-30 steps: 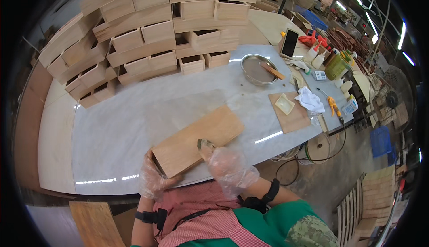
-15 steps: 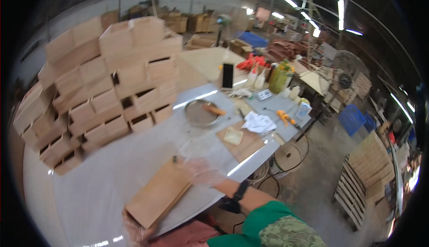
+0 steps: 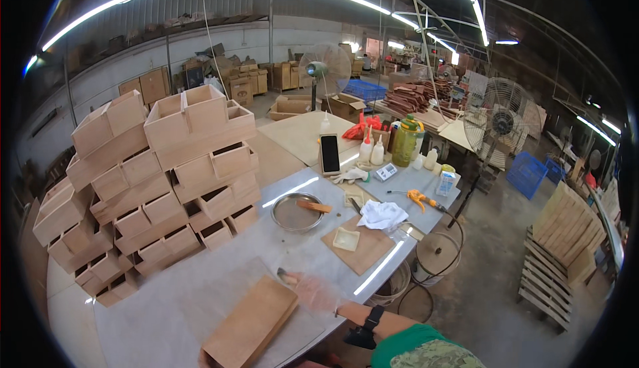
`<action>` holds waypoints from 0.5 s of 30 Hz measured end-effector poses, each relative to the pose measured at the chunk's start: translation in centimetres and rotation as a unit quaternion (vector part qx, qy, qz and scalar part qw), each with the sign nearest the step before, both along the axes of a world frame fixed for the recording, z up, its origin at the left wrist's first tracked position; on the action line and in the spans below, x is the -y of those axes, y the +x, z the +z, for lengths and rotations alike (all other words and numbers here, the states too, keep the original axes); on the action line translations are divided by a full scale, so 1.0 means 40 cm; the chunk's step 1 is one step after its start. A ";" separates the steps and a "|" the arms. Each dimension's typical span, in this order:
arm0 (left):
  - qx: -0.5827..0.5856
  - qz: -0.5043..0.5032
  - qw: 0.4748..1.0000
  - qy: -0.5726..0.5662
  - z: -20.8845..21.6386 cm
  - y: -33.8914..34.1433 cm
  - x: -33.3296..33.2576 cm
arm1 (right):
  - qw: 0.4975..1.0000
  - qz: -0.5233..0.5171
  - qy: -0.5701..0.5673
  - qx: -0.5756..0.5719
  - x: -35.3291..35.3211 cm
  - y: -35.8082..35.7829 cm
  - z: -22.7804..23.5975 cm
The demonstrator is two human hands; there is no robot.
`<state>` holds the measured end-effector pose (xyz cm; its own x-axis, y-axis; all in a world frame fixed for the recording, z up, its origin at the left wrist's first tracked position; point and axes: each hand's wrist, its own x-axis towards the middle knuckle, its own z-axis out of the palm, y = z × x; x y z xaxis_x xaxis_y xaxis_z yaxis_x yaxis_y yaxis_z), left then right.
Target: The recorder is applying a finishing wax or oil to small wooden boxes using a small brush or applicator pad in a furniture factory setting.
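A long brown wooden box (image 3: pixel 251 321) lies slanted at the table's near edge, a smooth flat face upward. My right hand (image 3: pixel 314 293), in a thin clear glove, is closed beside its far right end. A small dark-tipped thing (image 3: pixel 286 276) sticks out from those fingers; its kind is too blurred to tell. Only a sliver of my left hand (image 3: pixel 203 359) shows at the lower edge, against the box's near left corner, its fingers mostly hidden. Ahead stands a round metal pan (image 3: pixel 287 216) with a reddish-brown wooden piece (image 3: pixel 314 206) across its rim.
Stacked pale wooden boxes (image 3: pixel 156 188) rise on the left. To the right lie a brown board (image 3: pixel 359 261) with a small pale dish (image 3: pixel 347 239), a white cloth (image 3: pixel 383 214) and an orange spray gun (image 3: pixel 421 199). A phone (image 3: pixel 329 154) and bottles (image 3: pixel 373 148) stand farther back.
The view has tilted up, so everything sits lower in the picture. My left hand has mostly dropped out at the bottom edge. My right hand stays near the box's far right end.
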<state>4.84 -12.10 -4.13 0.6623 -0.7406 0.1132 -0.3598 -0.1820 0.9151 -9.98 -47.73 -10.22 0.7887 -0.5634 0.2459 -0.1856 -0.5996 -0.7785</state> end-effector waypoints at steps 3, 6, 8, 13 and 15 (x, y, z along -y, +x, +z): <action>-0.271 0.008 0.961 -0.061 0.003 0.014 -0.053 | 0.991 -0.054 0.115 0.048 -0.033 0.017 0.103; -0.426 0.056 0.902 -0.054 -0.084 0.053 -0.066 | 0.990 -0.114 0.084 0.026 -0.007 0.013 0.068; -0.433 0.079 0.894 -0.085 -0.136 0.067 -0.057 | 0.996 -0.089 -0.009 0.010 -0.021 0.054 0.017; -0.226 0.031 0.973 -0.038 -0.071 -0.011 -0.134 | 0.993 -0.018 -0.120 -0.008 0.008 0.027 -0.245; -0.281 0.078 0.949 -0.119 0.071 -0.090 -0.190 | 0.969 0.077 0.212 0.101 -0.126 -0.006 0.040</action>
